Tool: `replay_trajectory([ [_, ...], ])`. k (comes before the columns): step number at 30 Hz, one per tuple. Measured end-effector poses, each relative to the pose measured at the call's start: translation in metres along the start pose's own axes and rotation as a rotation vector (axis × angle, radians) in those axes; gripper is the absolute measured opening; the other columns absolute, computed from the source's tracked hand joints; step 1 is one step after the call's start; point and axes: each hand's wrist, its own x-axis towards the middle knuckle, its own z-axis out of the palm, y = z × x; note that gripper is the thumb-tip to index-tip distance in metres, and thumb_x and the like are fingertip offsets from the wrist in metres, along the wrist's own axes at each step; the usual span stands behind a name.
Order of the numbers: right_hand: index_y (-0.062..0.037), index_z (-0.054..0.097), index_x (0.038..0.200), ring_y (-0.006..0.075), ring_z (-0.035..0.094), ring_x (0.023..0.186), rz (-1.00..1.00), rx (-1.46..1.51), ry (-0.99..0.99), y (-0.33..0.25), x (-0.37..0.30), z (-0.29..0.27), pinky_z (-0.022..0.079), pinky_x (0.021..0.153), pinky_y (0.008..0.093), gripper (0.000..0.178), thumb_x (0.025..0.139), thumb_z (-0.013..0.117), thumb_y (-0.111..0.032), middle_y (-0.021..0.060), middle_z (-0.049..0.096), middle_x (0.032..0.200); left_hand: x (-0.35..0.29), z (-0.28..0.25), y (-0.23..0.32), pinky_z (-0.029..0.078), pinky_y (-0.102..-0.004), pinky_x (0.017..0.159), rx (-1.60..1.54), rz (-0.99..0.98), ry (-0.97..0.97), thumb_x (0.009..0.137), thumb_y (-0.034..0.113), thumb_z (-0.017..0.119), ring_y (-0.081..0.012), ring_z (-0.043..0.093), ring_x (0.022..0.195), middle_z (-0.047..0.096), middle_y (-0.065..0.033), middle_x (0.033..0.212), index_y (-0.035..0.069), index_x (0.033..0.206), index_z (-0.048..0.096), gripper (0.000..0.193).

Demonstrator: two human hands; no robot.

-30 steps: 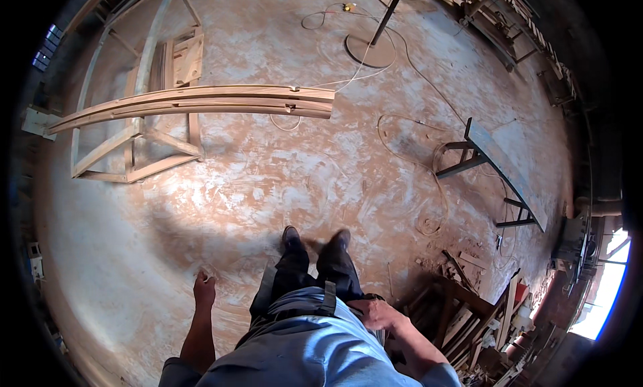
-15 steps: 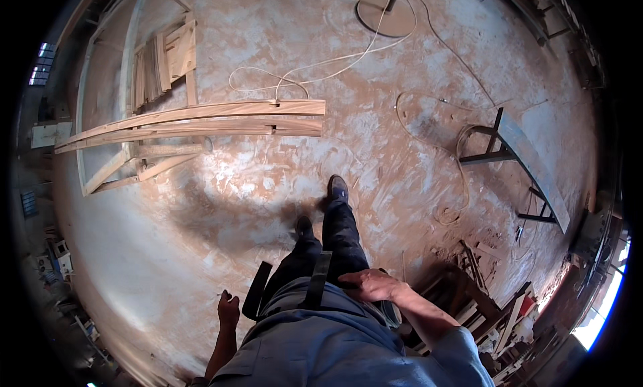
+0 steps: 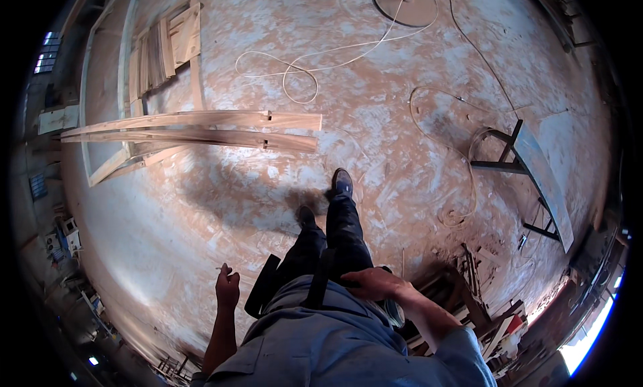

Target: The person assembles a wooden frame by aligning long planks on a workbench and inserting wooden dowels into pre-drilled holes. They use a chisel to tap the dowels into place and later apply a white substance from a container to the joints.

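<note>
My left hand point(image 3: 228, 284) is out to the left of my body, its fingers curled. A thin pale bit shows at the fingertips, too small to name. Across my front, my right hand point(image 3: 372, 283) lies close to my dark trousers point(image 3: 345, 233), and its fingers are mostly hidden under the back of the hand. Dark straps point(image 3: 263, 285) hang at my waist, between the hands. Ahead and to the left, two long wooden beams point(image 3: 295, 140) with cut notches lie side by side on a wooden frame point(image 3: 107, 171), out of reach of both hands.
Wood boards point(image 3: 184, 38) lean inside the frame. A pale cable point(image 3: 335, 67) loops over the dusty floor towards a round stand base point(image 3: 405, 4). At right stands a bench with dark metal legs point(image 3: 499, 166). Scrap wood point(image 3: 462, 296) is heaped at the lower right.
The whole view has shifted a little, so the beams, bench and cable sit in slightly different places. My left hand is raised somewhat. My right hand stays near my trousers.
</note>
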Motion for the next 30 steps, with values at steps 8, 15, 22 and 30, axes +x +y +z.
replay_trajectory([
  [8, -0.0151, 0.052, 0.131, 0.0386, 0.06, 0.105, -0.04, -0.061, -0.086, -0.007, 0.006, -0.015, 0.047, 0.092, 0.0453, 0.048, 0.092, 0.045, -0.043, 0.0203, 0.063, 0.113, -0.021, 0.004, -0.022, 0.049, -0.0347, 0.084, 0.001, -0.041, 0.044, 0.087, 0.019, 0.058, -0.0246, 0.064, 0.095, 0.059, -0.0217, 0.117, -0.007, 0.137, 0.04, 0.059],
  [15, -0.0155, 0.054, 0.129, 0.0397, 0.061, 0.101, -0.093, -0.154, -0.125, -0.01, 0.017, -0.017, 0.048, 0.09, 0.0466, 0.046, 0.091, 0.048, -0.039, 0.0204, 0.064, 0.11, -0.043, 0.02, -0.031, 0.049, -0.035, 0.083, -0.093, -0.098, 0.075, 0.087, 0.019, 0.058, -0.0248, 0.064, 0.094, 0.06, -0.0216, 0.116, -0.008, 0.136, 0.041, 0.058],
  [22, -0.0154, 0.054, 0.129, 0.0393, 0.061, 0.102, -0.025, -0.278, -0.17, -0.031, 0.021, -0.012, 0.047, 0.089, 0.0469, 0.045, 0.09, 0.049, -0.038, 0.02, 0.064, 0.111, -0.061, 0.049, -0.076, 0.049, -0.0359, 0.084, -0.213, -0.15, 0.1, 0.086, 0.019, 0.058, -0.0269, 0.064, 0.095, 0.06, -0.0233, 0.117, -0.008, 0.136, 0.041, 0.059],
  [30, -0.0141, 0.054, 0.129, 0.0387, 0.061, 0.104, 0.027, -0.35, -0.218, -0.053, 0.032, 0.018, 0.047, 0.09, 0.0465, 0.046, 0.091, 0.05, -0.039, 0.0207, 0.063, 0.113, -0.076, 0.064, -0.125, 0.047, -0.0384, 0.091, -0.326, -0.235, 0.093, 0.085, 0.02, 0.057, -0.0327, 0.061, 0.107, 0.058, -0.0276, 0.12, -0.01, 0.135, 0.04, 0.061],
])
